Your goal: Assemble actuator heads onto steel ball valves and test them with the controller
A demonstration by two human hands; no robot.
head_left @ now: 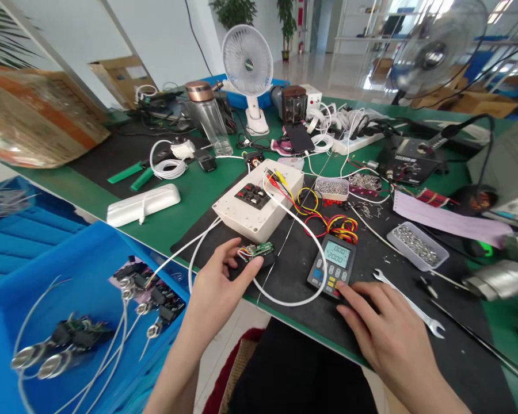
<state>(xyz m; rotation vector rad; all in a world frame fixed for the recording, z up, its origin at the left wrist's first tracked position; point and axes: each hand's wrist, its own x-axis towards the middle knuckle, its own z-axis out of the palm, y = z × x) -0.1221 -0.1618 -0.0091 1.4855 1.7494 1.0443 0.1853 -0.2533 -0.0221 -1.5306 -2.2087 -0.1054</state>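
Observation:
My left hand [218, 287] pinches a black part with a small green circuit board [256, 252] on top, holding it on the black mat near the table's front edge. My right hand [384, 330] lies on the mat with its fingers stretched out; the fingertips touch the lower edge of a grey meter [333, 264] with a lit display. Red, yellow and black wires [328, 221] run from the meter to a white box [259, 198] with black sockets. A white cable [293, 299] loops round between my hands.
A blue bin [47, 287] at the left holds several wired metal sensors. A spanner [410, 305] lies right of my right hand. Trays of screws [416, 244], a white desk fan [248, 63], a bottle [207, 115], green pliers [132, 175] and a power strip crowd the green table [90, 192].

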